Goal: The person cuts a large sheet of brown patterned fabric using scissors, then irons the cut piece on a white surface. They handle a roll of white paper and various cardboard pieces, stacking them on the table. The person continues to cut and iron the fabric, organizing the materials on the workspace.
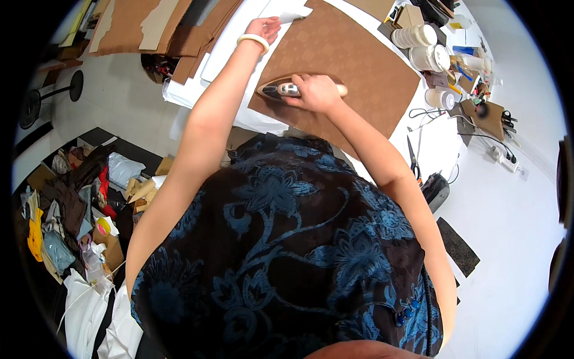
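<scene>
My right hand (317,93) is wrapped round the handle of a clothes iron (272,89), whose pointed tip faces left. The iron rests on a large brown sheet (359,72) with a faint pattern, near its left side. At the sheet's far left edge my left hand (263,29), with a pale bangle (254,42) on the wrist, has its fingers closed at a curled piece of white paper (293,15). White sheets (227,60) lie under and left of the brown one.
Large white tubs (429,57), tools and boxes crowd the table's right side. Scissors (412,152) lie near a white cable and a power strip (506,158). Brown sheets (197,42) are stacked at upper left. A heap of scraps and bags (78,203) lies at lower left.
</scene>
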Action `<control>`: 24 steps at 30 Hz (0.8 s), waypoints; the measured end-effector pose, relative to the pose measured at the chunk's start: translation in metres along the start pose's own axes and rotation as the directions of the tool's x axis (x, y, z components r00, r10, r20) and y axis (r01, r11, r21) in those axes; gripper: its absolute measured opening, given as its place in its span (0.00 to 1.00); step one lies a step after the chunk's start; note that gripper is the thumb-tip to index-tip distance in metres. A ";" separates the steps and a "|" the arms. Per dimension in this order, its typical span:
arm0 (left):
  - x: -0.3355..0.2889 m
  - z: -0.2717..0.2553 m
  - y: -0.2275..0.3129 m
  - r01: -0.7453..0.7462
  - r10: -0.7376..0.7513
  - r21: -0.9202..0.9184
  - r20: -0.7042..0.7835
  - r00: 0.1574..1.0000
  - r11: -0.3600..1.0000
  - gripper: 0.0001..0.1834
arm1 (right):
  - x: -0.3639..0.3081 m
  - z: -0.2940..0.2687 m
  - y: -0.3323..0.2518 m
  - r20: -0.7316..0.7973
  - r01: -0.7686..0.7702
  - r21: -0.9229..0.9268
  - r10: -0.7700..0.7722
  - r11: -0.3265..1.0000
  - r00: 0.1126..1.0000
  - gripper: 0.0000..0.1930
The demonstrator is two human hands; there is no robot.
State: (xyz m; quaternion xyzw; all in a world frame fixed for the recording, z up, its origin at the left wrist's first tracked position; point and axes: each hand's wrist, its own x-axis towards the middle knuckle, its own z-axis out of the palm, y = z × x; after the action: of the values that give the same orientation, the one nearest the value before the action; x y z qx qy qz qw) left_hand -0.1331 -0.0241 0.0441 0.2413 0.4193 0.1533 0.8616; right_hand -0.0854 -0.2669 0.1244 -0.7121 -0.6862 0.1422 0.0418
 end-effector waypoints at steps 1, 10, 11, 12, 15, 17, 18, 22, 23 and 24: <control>0.004 -0.001 0.004 -0.022 0.025 -0.064 0.040 0.999 0.998 0.23 | 0.005 -0.002 0.003 -0.001 -0.003 -0.001 0.003 1.000 1.000 0.27; 0.017 -0.012 0.023 -0.255 0.260 -0.074 0.069 0.963 0.964 0.26 | 0.056 -0.015 0.042 -0.098 -0.056 -0.038 0.052 0.998 0.994 0.27; 0.020 -0.012 0.025 -0.272 0.276 -0.067 0.071 0.958 0.960 0.27 | 0.061 -0.016 0.048 -0.099 -0.079 -0.039 0.075 0.996 0.992 0.27; 0.022 -0.013 0.025 -0.267 0.270 -0.048 0.054 0.961 0.962 0.27 | 0.064 -0.017 0.053 -0.100 -0.103 -0.039 0.098 0.994 0.990 0.27; 0.014 -0.010 0.033 -0.315 0.313 0.043 0.057 0.948 0.948 0.27 | 0.066 -0.026 0.044 -0.117 -0.202 -0.035 0.197 0.979 0.973 0.27; 0.011 -0.008 0.036 -0.343 0.340 0.139 0.051 0.939 0.929 0.25 | 0.055 -0.025 0.036 -0.099 -0.291 -0.017 0.288 0.957 0.953 0.26; 0.010 -0.008 0.035 -0.349 0.346 0.206 0.053 0.937 0.914 0.24 | 0.041 -0.017 0.033 -0.112 -0.288 0.027 0.289 0.957 0.951 0.25; 0.015 -0.040 0.033 -0.460 0.438 0.631 0.205 0.876 0.625 0.22 | 0.003 -0.008 0.008 0.044 -0.156 0.047 0.154 0.987 0.987 0.28; 0.016 -0.043 0.032 -0.482 0.451 0.730 0.265 0.852 0.483 0.23 | 0.002 -0.007 0.009 0.069 -0.152 0.047 0.148 0.987 0.986 0.28; 0.016 -0.046 0.029 -0.520 0.498 0.807 0.342 0.797 0.279 0.25 | 0.006 -0.007 0.014 0.056 -0.161 0.058 0.158 0.985 0.986 0.28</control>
State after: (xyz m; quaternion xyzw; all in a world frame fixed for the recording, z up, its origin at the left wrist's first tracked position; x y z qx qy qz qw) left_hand -0.1615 0.0208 0.0249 0.7668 0.3271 0.1805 0.5219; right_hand -0.0704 -0.2610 0.1270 -0.7592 -0.6232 0.1846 0.0348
